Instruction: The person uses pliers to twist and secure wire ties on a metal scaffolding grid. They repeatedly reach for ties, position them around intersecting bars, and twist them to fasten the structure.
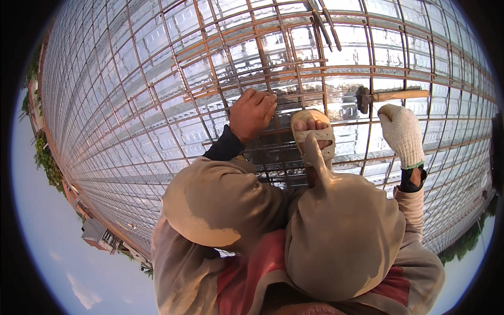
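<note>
My left hand point(253, 115), bare below a dark cuff, is closed in a fist at a bar of the rusty steel rebar mesh point(215, 83). What its fingers hold, if anything, is hidden. My right hand point(401, 131) wears a white knitted glove, and its fingers are curled in; their contents cannot be made out. Just beyond it lies a hammer point(400, 95) with a wooden handle and a dark, crusted head. Between my hands, my sandalled foot point(313, 128) rests on the mesh.
Shiny metal decking point(149, 63) shows under the bars. Dark long-handled pincers point(325, 29) lie on the mesh at the far side. My bent knees point(346, 231) are close in front. Buildings point(97, 233) and trees stand past the deck's left edge.
</note>
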`<move>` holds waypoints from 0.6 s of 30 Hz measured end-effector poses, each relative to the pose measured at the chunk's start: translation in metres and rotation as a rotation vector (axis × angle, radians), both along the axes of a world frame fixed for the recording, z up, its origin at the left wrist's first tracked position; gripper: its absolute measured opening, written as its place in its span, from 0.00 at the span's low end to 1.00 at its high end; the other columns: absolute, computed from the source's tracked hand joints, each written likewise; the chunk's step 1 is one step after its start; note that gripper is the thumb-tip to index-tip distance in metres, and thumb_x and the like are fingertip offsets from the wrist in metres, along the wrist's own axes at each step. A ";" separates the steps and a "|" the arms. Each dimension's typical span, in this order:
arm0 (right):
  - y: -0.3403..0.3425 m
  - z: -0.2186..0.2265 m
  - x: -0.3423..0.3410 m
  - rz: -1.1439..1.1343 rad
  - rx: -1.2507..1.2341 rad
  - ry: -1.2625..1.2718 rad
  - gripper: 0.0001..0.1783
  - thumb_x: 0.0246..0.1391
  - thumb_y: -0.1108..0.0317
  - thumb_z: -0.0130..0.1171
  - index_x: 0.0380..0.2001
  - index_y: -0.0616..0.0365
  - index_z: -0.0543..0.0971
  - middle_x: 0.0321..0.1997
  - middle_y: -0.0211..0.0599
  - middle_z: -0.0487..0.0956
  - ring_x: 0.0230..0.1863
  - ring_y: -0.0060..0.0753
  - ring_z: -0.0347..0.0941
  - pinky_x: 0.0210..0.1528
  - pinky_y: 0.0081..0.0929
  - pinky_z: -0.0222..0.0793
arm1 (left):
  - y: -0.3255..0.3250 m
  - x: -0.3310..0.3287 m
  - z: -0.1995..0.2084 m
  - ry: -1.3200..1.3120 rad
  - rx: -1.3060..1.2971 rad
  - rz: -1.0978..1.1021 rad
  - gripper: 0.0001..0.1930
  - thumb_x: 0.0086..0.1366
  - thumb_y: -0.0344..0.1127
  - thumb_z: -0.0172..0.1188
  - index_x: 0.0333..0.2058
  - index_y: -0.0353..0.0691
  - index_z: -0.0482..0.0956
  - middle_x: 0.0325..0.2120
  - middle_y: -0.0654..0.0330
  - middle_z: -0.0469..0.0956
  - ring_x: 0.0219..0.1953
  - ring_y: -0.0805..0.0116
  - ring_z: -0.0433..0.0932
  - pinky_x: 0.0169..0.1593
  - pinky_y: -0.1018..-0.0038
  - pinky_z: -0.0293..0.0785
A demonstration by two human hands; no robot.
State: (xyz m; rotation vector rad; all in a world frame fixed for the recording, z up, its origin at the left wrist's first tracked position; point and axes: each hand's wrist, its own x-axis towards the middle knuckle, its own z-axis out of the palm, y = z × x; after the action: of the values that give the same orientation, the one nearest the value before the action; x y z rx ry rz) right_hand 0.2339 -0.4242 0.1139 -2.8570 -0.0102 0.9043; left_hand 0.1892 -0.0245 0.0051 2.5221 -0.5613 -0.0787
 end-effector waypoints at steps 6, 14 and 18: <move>-0.003 0.014 0.004 -0.091 0.280 0.114 0.15 0.66 0.63 0.60 0.44 0.61 0.90 0.41 0.55 0.89 0.44 0.61 0.87 0.49 0.49 0.81 | 0.002 -0.009 -0.003 -0.040 0.095 0.024 0.13 0.70 0.38 0.70 0.51 0.45 0.87 0.40 0.63 0.86 0.45 0.60 0.82 0.52 0.60 0.75; 0.049 -0.012 -0.011 -0.258 0.722 0.341 0.13 0.70 0.66 0.65 0.45 0.67 0.88 0.28 0.36 0.82 0.28 0.22 0.74 0.33 0.30 0.73 | 0.006 -0.017 -0.018 -0.011 0.149 0.009 0.15 0.71 0.35 0.69 0.55 0.44 0.85 0.40 0.60 0.86 0.45 0.57 0.83 0.49 0.58 0.77; 0.073 -0.032 -0.030 -0.295 0.860 0.465 0.17 0.67 0.60 0.65 0.47 0.64 0.89 0.38 0.48 0.88 0.37 0.39 0.85 0.45 0.37 0.79 | -0.001 -0.014 -0.003 0.011 -0.044 0.030 0.21 0.69 0.32 0.70 0.60 0.41 0.83 0.46 0.56 0.88 0.48 0.56 0.85 0.55 0.58 0.80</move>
State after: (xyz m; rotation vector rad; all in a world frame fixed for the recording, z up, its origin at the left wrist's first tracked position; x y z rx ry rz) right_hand 0.2035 -0.3509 0.0819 -1.7758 0.0570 1.1198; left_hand 0.1754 -0.0255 0.0017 2.4848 -0.5157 -0.0678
